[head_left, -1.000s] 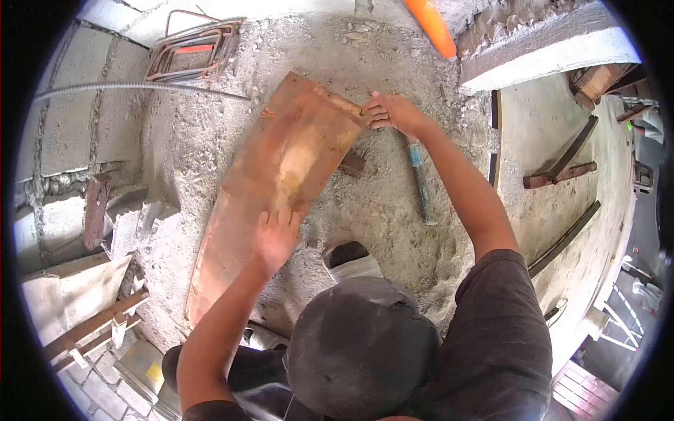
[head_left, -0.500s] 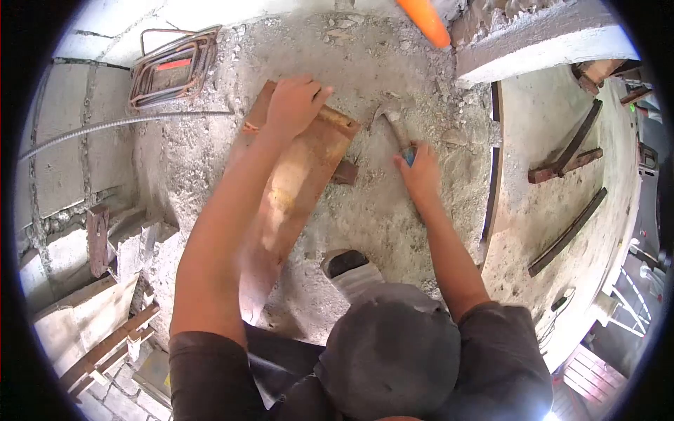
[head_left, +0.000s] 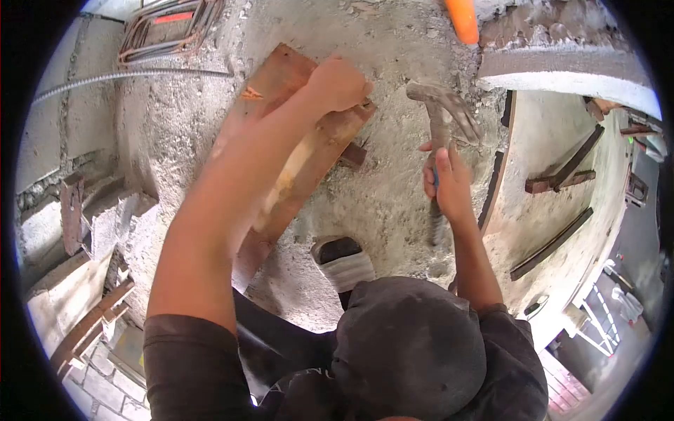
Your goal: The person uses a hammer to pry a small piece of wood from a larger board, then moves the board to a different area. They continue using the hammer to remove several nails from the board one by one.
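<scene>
A wide wooden board (head_left: 277, 67) lies slanted on the rough ground, with a narrow strip of wood across its far end. My left hand (head_left: 340, 85) is over that end, near its right corner. Its fingers are curled together, and whatever is in them is hidden. To the right of the board, my right hand (head_left: 449, 179) grips a claw hammer (head_left: 439, 126) by its handle, where some blue shows. The hammer's head is up and slightly blurred, apart from the board.
A small wood block (head_left: 353, 156) sits by the board's right edge. Bent steel bars (head_left: 168, 31) and a rebar rod (head_left: 140, 74) lie at upper left. An orange object (head_left: 462, 21) is at the top. Wood scraps (head_left: 91, 330) lie lower left; a pale panel with battens (head_left: 554, 151) is on the right.
My right hand has lifted the hammer off the ground. My left hand has shifted right along the board's end and its fingers have curled in. The view has shifted a little.
</scene>
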Demonstrator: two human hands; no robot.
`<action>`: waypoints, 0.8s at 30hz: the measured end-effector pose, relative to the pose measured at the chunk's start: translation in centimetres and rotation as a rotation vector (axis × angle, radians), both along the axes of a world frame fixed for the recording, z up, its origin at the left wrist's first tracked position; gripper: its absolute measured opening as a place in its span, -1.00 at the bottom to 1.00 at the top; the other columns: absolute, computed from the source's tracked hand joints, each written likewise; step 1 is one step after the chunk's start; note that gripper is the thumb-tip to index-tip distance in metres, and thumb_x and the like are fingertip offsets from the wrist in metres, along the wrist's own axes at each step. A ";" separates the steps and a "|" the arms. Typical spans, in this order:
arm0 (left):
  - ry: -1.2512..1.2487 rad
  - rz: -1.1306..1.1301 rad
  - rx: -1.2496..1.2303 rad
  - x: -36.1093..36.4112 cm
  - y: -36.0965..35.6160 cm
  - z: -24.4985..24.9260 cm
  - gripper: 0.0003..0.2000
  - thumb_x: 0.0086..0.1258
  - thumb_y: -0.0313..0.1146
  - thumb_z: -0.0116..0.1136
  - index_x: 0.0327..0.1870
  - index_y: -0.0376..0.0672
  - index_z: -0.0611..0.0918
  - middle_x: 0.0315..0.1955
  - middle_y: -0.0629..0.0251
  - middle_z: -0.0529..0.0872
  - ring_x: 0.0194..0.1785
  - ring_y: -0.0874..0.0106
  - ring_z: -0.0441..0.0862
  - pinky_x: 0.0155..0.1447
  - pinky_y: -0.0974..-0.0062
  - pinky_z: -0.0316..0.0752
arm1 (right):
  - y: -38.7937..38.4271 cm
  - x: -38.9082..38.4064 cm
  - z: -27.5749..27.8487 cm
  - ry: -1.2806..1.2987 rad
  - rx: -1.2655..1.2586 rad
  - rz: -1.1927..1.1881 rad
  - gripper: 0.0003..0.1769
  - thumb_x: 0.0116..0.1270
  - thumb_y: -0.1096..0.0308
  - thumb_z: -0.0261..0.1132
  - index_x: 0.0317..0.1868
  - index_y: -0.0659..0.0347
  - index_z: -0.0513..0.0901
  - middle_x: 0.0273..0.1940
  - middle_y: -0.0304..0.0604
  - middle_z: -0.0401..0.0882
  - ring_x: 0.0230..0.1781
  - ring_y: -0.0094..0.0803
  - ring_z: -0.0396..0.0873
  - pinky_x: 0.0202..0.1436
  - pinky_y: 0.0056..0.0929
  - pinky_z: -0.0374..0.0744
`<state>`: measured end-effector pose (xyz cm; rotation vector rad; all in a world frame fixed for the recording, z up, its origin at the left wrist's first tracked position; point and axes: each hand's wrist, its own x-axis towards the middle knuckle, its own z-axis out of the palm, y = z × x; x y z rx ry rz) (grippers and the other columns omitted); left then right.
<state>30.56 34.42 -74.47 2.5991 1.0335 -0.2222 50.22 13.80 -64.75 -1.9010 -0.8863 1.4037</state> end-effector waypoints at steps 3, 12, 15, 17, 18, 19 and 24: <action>-0.146 0.073 0.070 0.2 -0.6 -1.2 -0.51 0.54 -0.02 -0.05 -0.47 -0.12 0.79 -0.38 0.16 0.77 -0.08 0.15 0.67 0.26 0.24 0.41 | 0.0 -1.7 -0.8 0.167 0.077 -0.030 -0.48 0.65 -0.09 0.01 0.03 0.26 0.57 -0.49 -0.39 0.37 -0.60 -0.68 0.31 -0.53 -0.61 0.29; -0.227 0.112 0.117 -0.1 -1.3 -1.2 -0.50 0.60 -0.06 -0.12 -0.42 -0.15 0.79 -0.28 0.10 0.77 -0.04 0.13 0.63 0.30 0.25 0.42 | 0.0 -3.8 -2.2 -0.063 0.035 0.044 -0.37 0.60 -0.24 0.00 -0.05 0.26 0.57 -0.55 -0.40 0.35 -0.58 -0.65 0.33 -0.49 -0.55 0.32; -0.198 0.130 0.115 -0.2 -1.3 -1.1 -0.56 0.59 -0.09 -0.08 -0.34 -0.13 0.79 -0.23 0.13 0.76 0.00 0.11 0.62 0.29 0.24 0.44 | 0.1 -3.6 -2.4 -0.005 0.007 0.030 -0.32 0.59 -0.27 -0.01 -0.07 0.29 0.57 -0.55 -0.36 0.38 -0.57 -0.63 0.35 -0.49 -0.52 0.34; -0.178 0.160 0.100 -0.3 -2.0 -0.4 -0.65 0.56 -0.15 -0.02 -0.27 -0.11 0.79 -0.23 0.14 0.75 0.00 0.08 0.62 0.28 0.18 0.45 | -0.1 -3.5 -1.9 -0.204 0.166 0.065 -0.40 0.65 -0.20 -0.08 -0.05 0.23 0.55 -0.57 -0.38 0.34 -0.65 -0.66 0.26 -0.60 -0.58 0.25; -0.181 0.159 0.097 -0.3 -1.9 -0.9 -0.65 0.56 -0.15 -0.02 -0.27 -0.11 0.79 -0.23 0.14 0.75 0.00 0.08 0.62 0.28 0.18 0.45 | -0.2 -3.4 -2.3 -0.207 0.162 0.064 -0.40 0.65 -0.20 -0.08 -0.05 0.23 0.55 -0.57 -0.38 0.34 -0.65 -0.66 0.26 -0.60 -0.58 0.25; -0.205 0.109 0.118 -0.3 -1.6 -1.3 -0.68 0.54 -0.18 -0.01 -0.25 -0.09 0.79 -0.23 0.13 0.75 -0.01 0.08 0.62 0.27 0.16 0.46 | -0.4 -3.2 -3.0 -0.299 0.119 0.132 -0.34 0.63 -0.22 -0.07 0.00 0.32 0.56 -0.53 -0.23 0.44 -0.54 -0.44 0.43 -0.43 -0.37 0.39; -0.231 -0.026 0.185 -1.1 -2.0 -1.9 -0.73 0.50 -0.25 0.02 -0.31 -0.04 0.78 -0.32 0.15 0.75 -0.10 0.13 0.65 0.11 0.15 0.51 | 1.0 -3.3 -0.5 -0.469 -0.039 0.239 -0.28 0.61 -0.19 -0.04 0.12 0.45 0.55 -0.44 0.05 0.61 -0.36 0.01 0.63 -0.13 -0.04 0.53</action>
